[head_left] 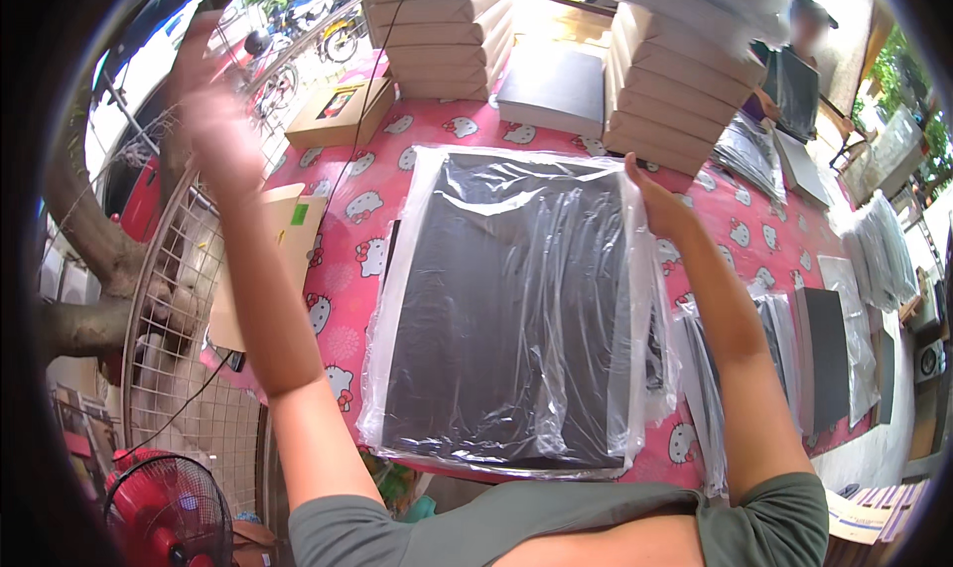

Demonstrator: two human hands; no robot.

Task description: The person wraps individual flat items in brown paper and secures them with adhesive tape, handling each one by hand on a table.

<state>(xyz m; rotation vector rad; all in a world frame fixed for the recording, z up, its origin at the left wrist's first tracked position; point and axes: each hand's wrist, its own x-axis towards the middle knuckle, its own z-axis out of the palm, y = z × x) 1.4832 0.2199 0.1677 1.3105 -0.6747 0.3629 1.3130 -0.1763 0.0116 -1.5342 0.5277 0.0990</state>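
Plastic-wrapped black panel [486, 319], mid-frame, likely steadied at upper-right edge by right hand [659, 204], with left hand [220, 130] blurred upper-left, neither grip readable.

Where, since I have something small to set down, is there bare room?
Pink tablecloth shows bare between the beige cardboard and the wrapped black package; another patch lies between the right forearm and grey book. Crowded: the far side, with brown stacks; near right, with plastic-wrapped bundles.

A black rectangular item [496, 319] in crinkled clear plastic [551, 393] lies flat on the pink patterned tablecloth [344, 344].
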